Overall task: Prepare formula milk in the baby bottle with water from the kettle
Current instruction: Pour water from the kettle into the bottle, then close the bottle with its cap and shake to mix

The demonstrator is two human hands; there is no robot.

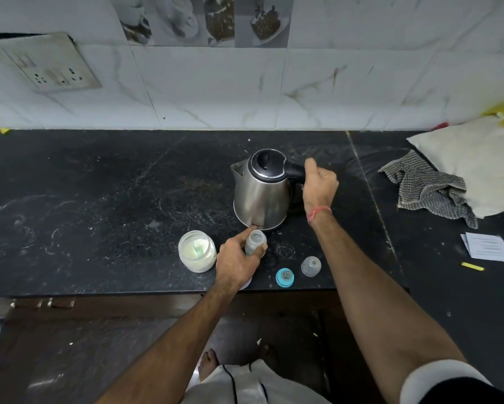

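A steel kettle (261, 193) with a black lid stands on the black counter (99, 199), spout to the left. My right hand (319, 185) grips its black handle. Just in front of the kettle the small open baby bottle (255, 240) stands upright, and my left hand (237, 262) holds it round its side. An open jar of pale formula powder (197, 252) with a scoop inside sits left of the bottle. The blue teat ring (285, 277) and the clear bottle cap (311, 266) lie to the right near the counter's front edge.
A checked cloth (431, 188) and a white bag (483, 164) lie at the right. Papers (488, 246) and a yellow stick (472, 266) rest on the lower right slab. A socket plate (50, 68) is on the tiled wall. My feet show on the floor below.
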